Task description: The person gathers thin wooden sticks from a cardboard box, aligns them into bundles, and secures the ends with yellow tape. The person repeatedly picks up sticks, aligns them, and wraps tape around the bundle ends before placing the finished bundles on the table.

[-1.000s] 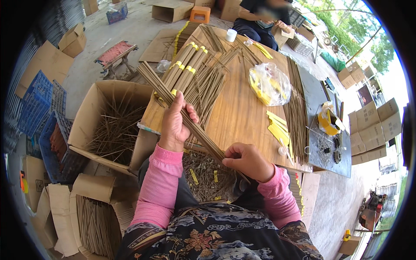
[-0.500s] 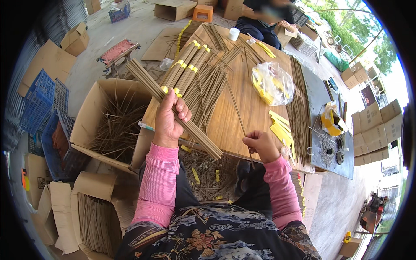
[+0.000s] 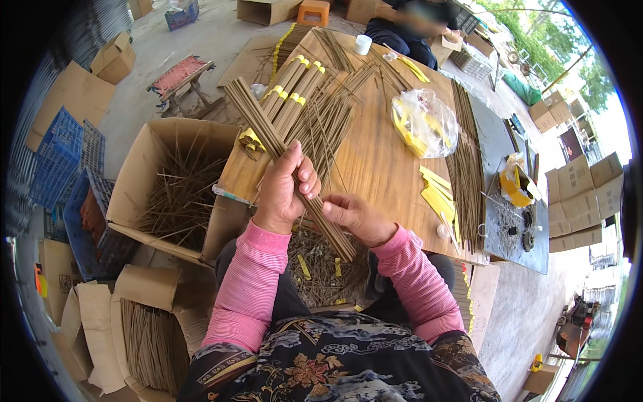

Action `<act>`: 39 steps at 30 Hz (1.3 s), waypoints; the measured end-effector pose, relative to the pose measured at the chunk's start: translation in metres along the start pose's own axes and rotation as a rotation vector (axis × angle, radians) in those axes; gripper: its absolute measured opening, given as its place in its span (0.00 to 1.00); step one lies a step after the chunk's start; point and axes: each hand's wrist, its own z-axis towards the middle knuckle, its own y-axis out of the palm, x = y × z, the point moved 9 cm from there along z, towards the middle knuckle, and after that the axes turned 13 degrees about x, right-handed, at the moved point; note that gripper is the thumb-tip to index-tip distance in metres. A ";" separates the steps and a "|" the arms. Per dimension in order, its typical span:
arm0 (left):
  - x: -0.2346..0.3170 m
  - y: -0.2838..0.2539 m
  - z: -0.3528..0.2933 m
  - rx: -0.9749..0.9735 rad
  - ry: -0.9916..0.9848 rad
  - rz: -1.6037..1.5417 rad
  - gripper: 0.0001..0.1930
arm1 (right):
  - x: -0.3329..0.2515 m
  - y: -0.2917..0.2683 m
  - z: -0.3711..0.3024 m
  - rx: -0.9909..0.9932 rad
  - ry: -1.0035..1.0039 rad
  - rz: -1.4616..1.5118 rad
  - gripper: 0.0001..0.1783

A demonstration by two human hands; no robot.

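Observation:
My left hand (image 3: 287, 191) is wrapped round a slanting bundle of thin brown incense sticks (image 3: 258, 120), which extends beyond the fist at both ends. Against the bundle's lower part, my right hand (image 3: 358, 218) has its thumb and fingers closed in; part of that grip is hidden. Both hands are above the table's near edge. Just beyond the left hand lie finished bundles (image 3: 284, 94) with yellow paper bands. Loose sticks (image 3: 328, 134) spread beside them on the wooden table (image 3: 372, 161).
Yellow paper strips (image 3: 439, 201) and a clear plastic bag (image 3: 425, 124) lie on the table's right. A cardboard box (image 3: 127, 194) of broken sticks stands left, another box (image 3: 144, 288) nearer. A grey board (image 3: 492, 147) adjoins the table. Across it sits another person (image 3: 402, 33).
My right hand has moved left to the bundle; the single stick it held no longer shows separately. My left hand and the bundle have shifted slightly right, and the bundle stands steeper.

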 end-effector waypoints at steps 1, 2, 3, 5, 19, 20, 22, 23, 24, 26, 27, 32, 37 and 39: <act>-0.005 0.003 -0.001 -0.031 -0.018 -0.020 0.17 | 0.008 0.019 -0.013 -0.127 0.092 -0.028 0.14; -0.006 0.005 -0.003 -0.068 -0.038 -0.022 0.17 | 0.015 0.035 -0.027 -0.258 0.186 -0.057 0.13; -0.007 0.008 -0.005 -0.105 -0.056 -0.025 0.16 | 0.011 0.033 -0.030 -0.189 0.137 -0.165 0.13; 0.001 0.006 -0.007 0.052 0.056 0.065 0.16 | 0.004 0.025 -0.033 -0.048 0.041 -0.378 0.13; -0.013 -0.010 -0.007 0.199 0.084 0.047 0.18 | -0.010 0.004 -0.022 0.286 -0.392 -0.678 0.16; -0.012 -0.008 -0.008 0.187 0.098 0.066 0.19 | -0.005 0.002 -0.019 0.276 -0.388 -0.681 0.16; -0.007 -0.004 -0.010 0.164 0.131 0.103 0.19 | -0.007 0.001 -0.019 0.274 -0.385 -0.671 0.18; -0.004 -0.005 -0.009 0.170 0.140 0.106 0.20 | -0.015 0.002 -0.024 0.281 -0.386 -0.658 0.18; -0.002 -0.006 -0.009 0.176 0.149 0.109 0.20 | -0.022 0.002 -0.028 0.289 -0.387 -0.645 0.19; 0.004 -0.008 -0.010 0.197 0.167 0.128 0.20 | -0.043 -0.005 -0.037 0.424 -0.541 -0.716 0.18; 0.005 -0.008 -0.009 0.190 0.178 0.142 0.20 | -0.053 -0.008 -0.043 0.492 -0.618 -0.751 0.17; 0.004 -0.007 -0.009 0.172 0.229 0.187 0.18 | -0.046 -0.010 -0.040 0.468 -0.510 -0.749 0.14; 0.001 -0.005 -0.010 0.147 0.211 0.192 0.18 | -0.034 -0.016 -0.032 0.424 -0.422 -0.685 0.12; 0.001 -0.005 -0.010 0.138 0.209 0.195 0.18 | -0.034 -0.016 -0.032 0.413 -0.365 -0.677 0.12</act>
